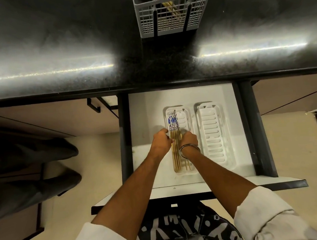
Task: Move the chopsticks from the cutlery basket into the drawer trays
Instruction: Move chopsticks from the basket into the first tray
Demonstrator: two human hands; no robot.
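Hands: left hand and right hand both grasp thin wooden chopsticks over the white slotted plastic tray.
Room: matching bare tray just right of hands.

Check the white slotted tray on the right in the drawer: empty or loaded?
Empty. The right white slotted plastic tray shows only bare slots; the chopsticks lie in the left white tray.

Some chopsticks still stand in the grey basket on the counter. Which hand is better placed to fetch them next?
Probably the right hand. The basket stands slightly to its side. Both hands sit on the chopsticks in the left tray, so the difference is small.
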